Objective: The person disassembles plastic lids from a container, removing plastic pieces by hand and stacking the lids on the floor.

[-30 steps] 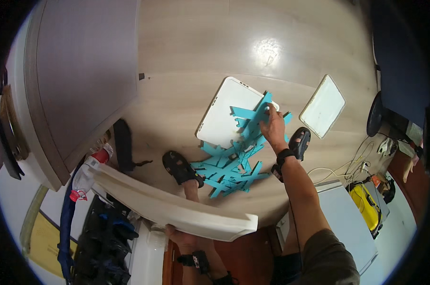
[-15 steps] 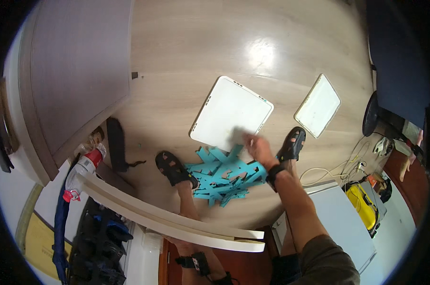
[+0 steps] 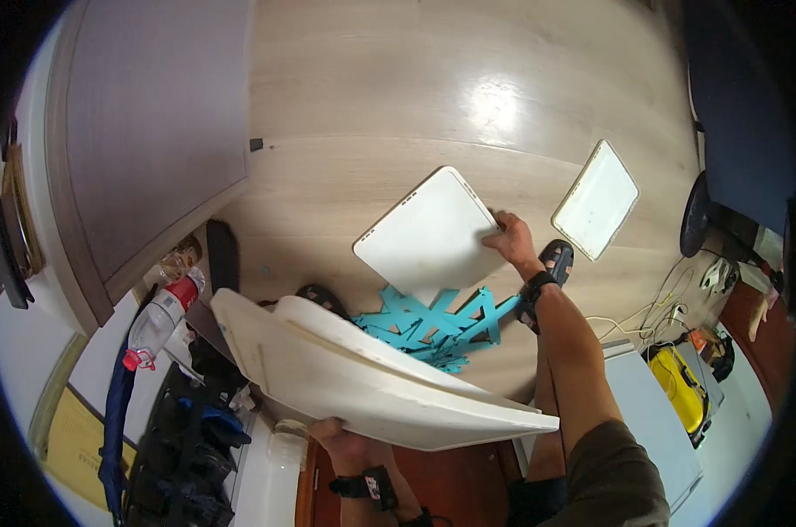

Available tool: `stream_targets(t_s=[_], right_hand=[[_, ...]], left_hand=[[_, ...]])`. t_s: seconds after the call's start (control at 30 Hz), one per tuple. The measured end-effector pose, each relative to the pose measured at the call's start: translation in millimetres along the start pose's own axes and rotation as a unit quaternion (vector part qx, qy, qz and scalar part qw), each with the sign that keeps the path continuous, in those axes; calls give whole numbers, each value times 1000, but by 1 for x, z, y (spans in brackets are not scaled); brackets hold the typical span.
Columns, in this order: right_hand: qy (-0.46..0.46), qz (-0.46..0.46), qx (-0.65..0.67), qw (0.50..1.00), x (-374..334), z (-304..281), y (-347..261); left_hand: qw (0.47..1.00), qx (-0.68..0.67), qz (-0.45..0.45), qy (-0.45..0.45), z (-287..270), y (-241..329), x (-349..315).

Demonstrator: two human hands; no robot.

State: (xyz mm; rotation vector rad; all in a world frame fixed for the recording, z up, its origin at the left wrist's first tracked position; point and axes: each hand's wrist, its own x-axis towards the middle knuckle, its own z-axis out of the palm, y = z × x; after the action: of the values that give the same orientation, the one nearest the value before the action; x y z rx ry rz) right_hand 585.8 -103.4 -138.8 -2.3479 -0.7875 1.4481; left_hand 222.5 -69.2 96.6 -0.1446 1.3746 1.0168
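Note:
My right hand is closed on the right corner of a square white panel with small slots along its edges. The far side of this panel looks tilted up, while its near corner reaches the heap of flat teal pieces on the floor. My left hand supports a pair of larger-looking white panels from below. They lean across in front of my legs and cover part of the teal heap. Most left fingers are hidden beneath the panels.
Another white panel lies on the floor to the right. Black sandals flank the heap. At left stand a grey wooden cabinet and a clear bottle with a red cap. A yellow case and loose cables sit at right.
My right hand has moved away from the teal heap and taken hold of the square panel's corner, turning and tilting it. The panels in my left hand have swung up and right, showing their broad face.

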Motion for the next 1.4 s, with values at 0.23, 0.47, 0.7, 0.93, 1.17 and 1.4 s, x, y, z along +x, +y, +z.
stream_targets(t_s=[0.23, 0.47, 0.7, 0.93, 1.17, 1.4], right_hand=[[53, -43, 203, 977, -85, -80, -44], [165, 9, 347, 923, -184, -142, -94], [-5, 18, 419, 908, -254, -138, -108], [-7, 57, 497, 866, -272, -126, -91], [-111, 39, 489, 865, -192, -152, -19], [248, 191, 299, 901, -55, -170, 217]], left_hand=[[993, 27, -116, -10, 39, -2, -14], [980, 170, -92, -47, 35, -14, -3], [962, 207, -153, -88, 75, -32, 8], [922, 309, -180, -146, 81, -44, 10], [929, 306, -176, -115, 45, -51, 20], [954, 285, -60, 69, 84, -72, 2]])
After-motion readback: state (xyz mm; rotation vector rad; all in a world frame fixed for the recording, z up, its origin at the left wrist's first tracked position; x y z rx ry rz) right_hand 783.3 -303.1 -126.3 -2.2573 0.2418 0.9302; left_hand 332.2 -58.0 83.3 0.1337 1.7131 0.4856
